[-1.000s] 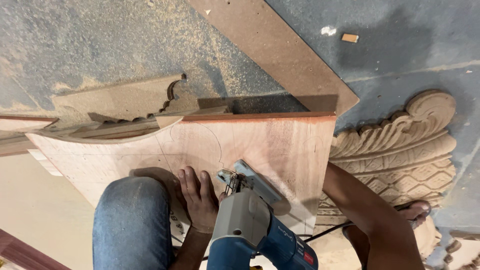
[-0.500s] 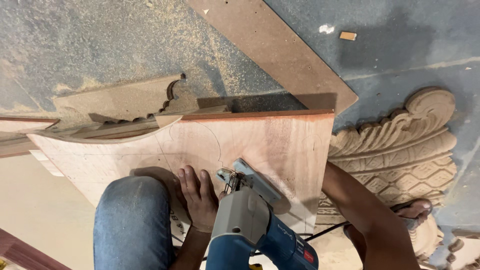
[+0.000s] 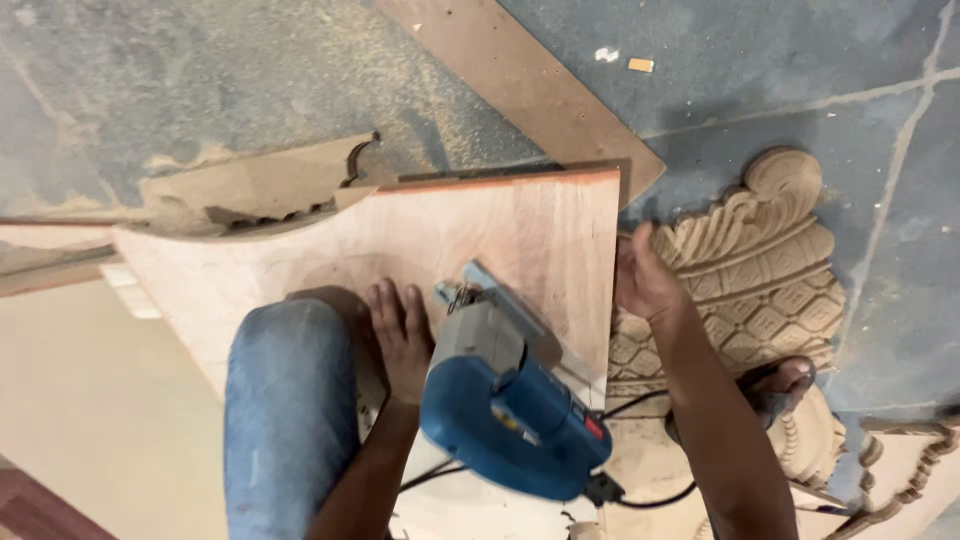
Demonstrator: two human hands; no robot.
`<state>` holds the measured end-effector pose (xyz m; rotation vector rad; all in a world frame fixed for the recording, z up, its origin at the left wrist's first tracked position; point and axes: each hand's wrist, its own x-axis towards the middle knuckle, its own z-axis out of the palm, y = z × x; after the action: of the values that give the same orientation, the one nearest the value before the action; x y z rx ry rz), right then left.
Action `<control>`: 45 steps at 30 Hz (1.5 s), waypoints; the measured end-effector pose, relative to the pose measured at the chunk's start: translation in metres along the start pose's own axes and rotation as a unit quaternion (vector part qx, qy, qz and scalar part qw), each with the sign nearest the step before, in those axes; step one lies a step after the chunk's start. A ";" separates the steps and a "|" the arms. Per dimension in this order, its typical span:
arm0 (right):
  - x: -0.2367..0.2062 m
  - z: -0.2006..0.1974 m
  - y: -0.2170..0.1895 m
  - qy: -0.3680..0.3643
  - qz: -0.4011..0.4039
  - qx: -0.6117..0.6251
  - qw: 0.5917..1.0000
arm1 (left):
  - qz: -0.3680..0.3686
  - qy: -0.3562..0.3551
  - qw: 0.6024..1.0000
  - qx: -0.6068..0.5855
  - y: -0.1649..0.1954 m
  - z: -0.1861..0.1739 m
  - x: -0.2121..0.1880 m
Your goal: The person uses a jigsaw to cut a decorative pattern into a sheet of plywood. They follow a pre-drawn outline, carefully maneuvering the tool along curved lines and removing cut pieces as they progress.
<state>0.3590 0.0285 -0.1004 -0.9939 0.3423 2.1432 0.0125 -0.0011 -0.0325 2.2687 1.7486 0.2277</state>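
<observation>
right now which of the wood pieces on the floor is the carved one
The carved panel right of the plywood sheet, beside the right hand: it has scrolls and lattice relief. The plywood and the brown board are flat.

A: Even, soft daylight here, bright enough, no glare anywhere on the plywood panel (image 3: 470, 250).

B: Shadows are faint, just a short dark patch under the blue jigsaw (image 3: 510, 415), falling toward two o'clock.

A: Focus holds in the centre; the right hand (image 3: 645, 280) shows a touch of motion blur.

B: And the corners stretch slightly, softest at seven o'clock.
</observation>
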 end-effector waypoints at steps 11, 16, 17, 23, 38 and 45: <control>-0.028 0.116 0.022 0.306 -0.229 -0.411 0.828 | 0.005 -0.037 0.999 0.023 0.005 -0.023 0.007; -0.021 0.115 0.030 0.354 -0.308 -0.453 0.758 | 0.005 -0.035 0.999 0.038 0.007 -0.022 0.011; -0.019 0.115 0.031 0.347 -0.329 -0.449 0.755 | 0.007 -0.019 0.999 0.030 0.006 -0.022 0.012; -0.027 0.115 0.036 0.333 -0.330 -0.432 0.771 | -0.013 -0.029 0.999 0.021 0.008 -0.028 0.005; -0.074 0.058 0.022 0.390 -0.271 -0.481 0.737 | 0.000 -0.029 0.999 -0.028 0.064 -0.013 -0.004; -0.078 0.054 0.021 0.385 -0.273 -0.468 0.747 | 0.021 -0.046 0.999 -0.008 0.017 -0.027 0.046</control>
<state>0.3476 0.0018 -0.0075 -2.2075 -0.6856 1.1756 0.0325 0.0418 -0.0034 2.2677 1.6486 0.1423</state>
